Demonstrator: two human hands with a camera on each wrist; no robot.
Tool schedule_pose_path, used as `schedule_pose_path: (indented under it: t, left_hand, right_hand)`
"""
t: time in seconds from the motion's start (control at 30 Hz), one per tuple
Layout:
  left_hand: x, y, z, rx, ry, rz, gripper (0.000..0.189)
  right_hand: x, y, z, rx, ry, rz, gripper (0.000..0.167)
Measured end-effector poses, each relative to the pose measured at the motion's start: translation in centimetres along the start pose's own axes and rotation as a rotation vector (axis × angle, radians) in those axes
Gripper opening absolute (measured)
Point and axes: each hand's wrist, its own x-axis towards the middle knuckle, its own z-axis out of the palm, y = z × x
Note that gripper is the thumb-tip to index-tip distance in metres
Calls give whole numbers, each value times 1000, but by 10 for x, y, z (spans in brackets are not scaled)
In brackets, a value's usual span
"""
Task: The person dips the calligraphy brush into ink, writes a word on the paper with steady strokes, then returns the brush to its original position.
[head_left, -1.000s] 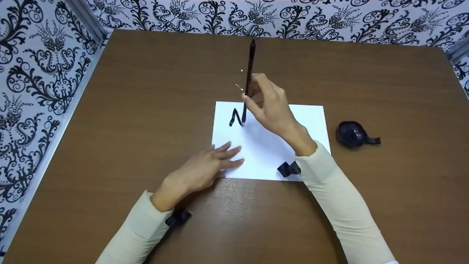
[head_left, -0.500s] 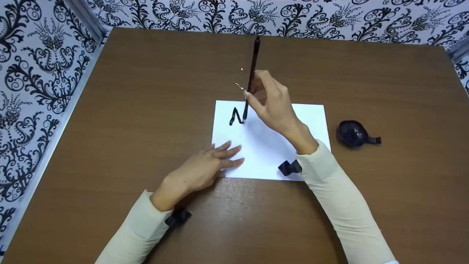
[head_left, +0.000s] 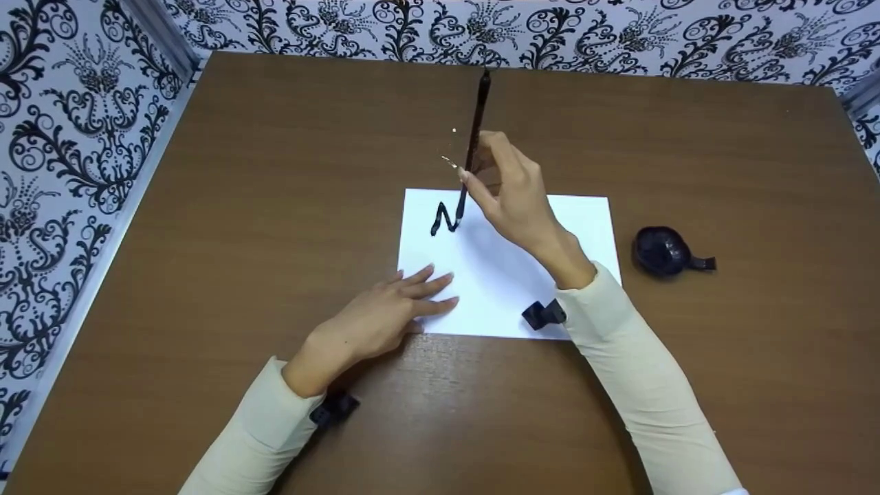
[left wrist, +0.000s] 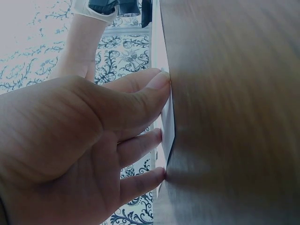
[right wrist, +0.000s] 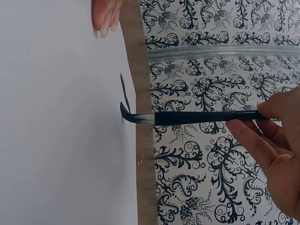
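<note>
My right hand (head_left: 519, 196) pinches a dark-handled paintbrush (head_left: 478, 117) between thumb and fingers, the brush nearly upright. Its bristles (right wrist: 136, 118) are black at the tip, paler near the handle, and bend against the white paper (head_left: 584, 227). A black zigzag stroke (head_left: 443, 216) runs to the brush tip at the paper's upper left. My left hand (head_left: 378, 313) lies with spread fingers on the paper's lower left corner. In the left wrist view the left fingertips (left wrist: 157, 176) rest at the paper's edge.
A small dark bowl with a short handle (head_left: 661, 251) stands right of the paper on the brown wooden table (head_left: 240, 206). Black-and-white patterned cloth (head_left: 82, 124) surrounds the table's far and left sides. A small black camera (head_left: 543, 315) sits at the right cuff.
The right hand and brush have shifted slightly up and to the right, with the stroke's end turning upward at the tip. The left hand has stayed in place.
</note>
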Motion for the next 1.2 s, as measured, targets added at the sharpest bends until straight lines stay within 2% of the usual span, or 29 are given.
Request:
schedule_pose_path:
  t: [0.23,0.57,0.83,1.07,1.2]
  left_hand:
    - [0,1,1,-18,-15,-22,61]
    - [0,0,1,-15,-17,-22,62]
    - [0,0,1,-8,-13,-16,62]
    - [0,-1,1,1,18,20,55]
    - [0,-1,1,0,8,10,56]
  right_hand:
    - [-2,1,1,-12,0,0,28]
    - [-2,2,3,11,1,-22,28]
    - [-2,4,4,1,19,-25,31]
    - [-3,5,5,26,43,-20,29]
    - [-4,6,5,27,53,-35,27]
